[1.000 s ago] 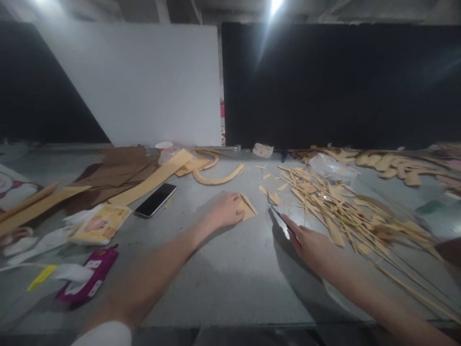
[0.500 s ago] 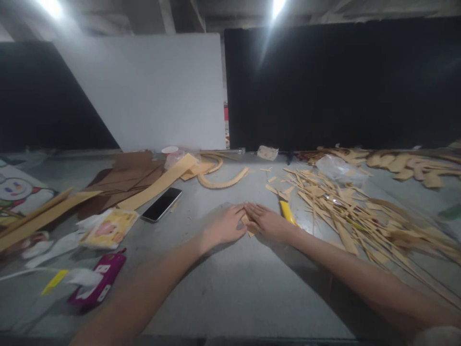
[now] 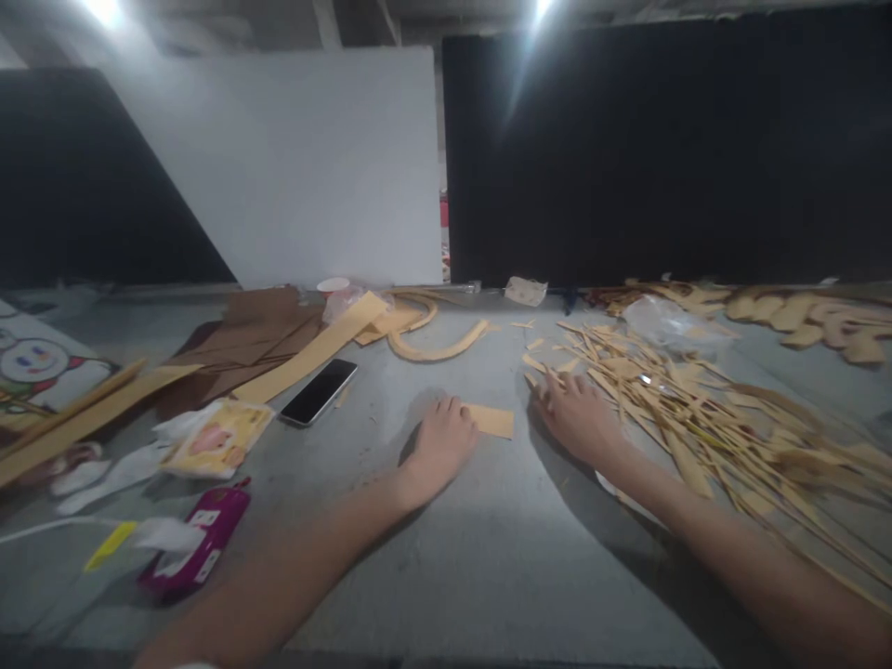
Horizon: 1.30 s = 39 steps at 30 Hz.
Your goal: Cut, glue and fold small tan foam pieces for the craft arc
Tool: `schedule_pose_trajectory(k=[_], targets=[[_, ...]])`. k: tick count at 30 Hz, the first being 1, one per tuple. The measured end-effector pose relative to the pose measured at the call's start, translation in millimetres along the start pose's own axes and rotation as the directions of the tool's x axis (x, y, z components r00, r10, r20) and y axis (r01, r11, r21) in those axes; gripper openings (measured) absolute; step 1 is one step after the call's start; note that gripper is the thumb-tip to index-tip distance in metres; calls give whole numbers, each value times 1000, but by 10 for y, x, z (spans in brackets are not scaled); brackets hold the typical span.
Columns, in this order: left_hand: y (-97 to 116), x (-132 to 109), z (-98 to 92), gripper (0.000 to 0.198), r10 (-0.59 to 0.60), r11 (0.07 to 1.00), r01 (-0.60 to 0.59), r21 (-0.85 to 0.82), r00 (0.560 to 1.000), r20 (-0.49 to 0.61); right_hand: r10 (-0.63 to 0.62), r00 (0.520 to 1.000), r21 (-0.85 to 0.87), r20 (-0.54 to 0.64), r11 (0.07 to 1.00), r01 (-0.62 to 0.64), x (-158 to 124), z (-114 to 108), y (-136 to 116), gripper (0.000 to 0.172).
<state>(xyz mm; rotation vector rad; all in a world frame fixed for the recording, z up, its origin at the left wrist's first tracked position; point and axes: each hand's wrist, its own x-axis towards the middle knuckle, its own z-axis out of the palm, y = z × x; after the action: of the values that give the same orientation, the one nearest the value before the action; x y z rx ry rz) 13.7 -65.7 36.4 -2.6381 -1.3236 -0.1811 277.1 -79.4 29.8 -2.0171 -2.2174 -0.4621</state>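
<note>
Tan piece (image 3: 494,422) lies flat on the gray table (image 3: 432,576), between the two hands. The left hand (image 3: 446,435) has its fingers bent and close together over the left end of it, but I cannot tell if they pinch it or just press down. The right hand (image 3: 577,415) is apart from it, on the other side, with its fingers a bit spread and pointing down by some small scraps (image 3: 569,365). I cannot see under that hand, so I cannot tell if it holds anything. Next to it is a big messy pile (image 3: 669,409) of thin tan strips. Off to the left lies a black phone (image 3: 319,392).
</note>
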Motion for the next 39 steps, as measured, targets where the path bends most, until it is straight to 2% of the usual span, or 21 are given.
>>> schedule_pose_trajectory(k=[1, 3, 5, 7, 9, 13, 15, 20, 24, 31, 39], targets=[[-3, 6, 5, 24, -19, 1000, 19, 2, 1000, -7, 80, 996, -47, 27, 996, -79, -63, -34, 22, 49], [-35, 25, 26, 20, -15, 999, 14, -32, 999, -31, 133, 984, -100, 120, 988, -121, -180, -77, 70, 46], [-84, 44, 55, 18, 86, 988, -92, -120, 995, -58, 94, 975, -104, 203, 992, -74, -266, -95, 116, 41], [-117, 53, 86, 30, 232, 944, -245, -219, 969, -83, 48, 970, -98, 239, 995, -25, -315, -112, 151, 39], [-114, 52, 115, 41, 288, 918, -299, -261, 954, -81, 43, 969, -106, 245, 994, -18, -333, -151, 169, 45], [-40, 33, 146, 35, 173, 967, -173, -185, 985, -15, 80, 972, -122, 219, 991, -54, -334, -295, 122, 71], [-19, 28, 143, 30, 165, 973, -163, -162, 986, -6, 57, 979, -72, 197, 996, -43, -355, -351, 38, 73], [-71, 53, 151, 35, 254, 936, -269, -227, 963, -94, -75, 984, 176, 160, 983, 47, -502, -319, -300, 67], [-116, 81, 165, 41, 276, 921, -294, -257, 956, -103, -119, 976, 225, 181, 971, 77, -584, -232, -495, 63], [-132, 116, 136, 38, 325, 915, -337, -221, 942, -87, -115, 977, 248, 182, 966, 67, -565, -215, -567, 52], [-153, 145, 139, 44, 316, 917, -320, -237, 947, -57, -133, 976, 233, 174, 968, 91, -548, -154, -571, 50]])
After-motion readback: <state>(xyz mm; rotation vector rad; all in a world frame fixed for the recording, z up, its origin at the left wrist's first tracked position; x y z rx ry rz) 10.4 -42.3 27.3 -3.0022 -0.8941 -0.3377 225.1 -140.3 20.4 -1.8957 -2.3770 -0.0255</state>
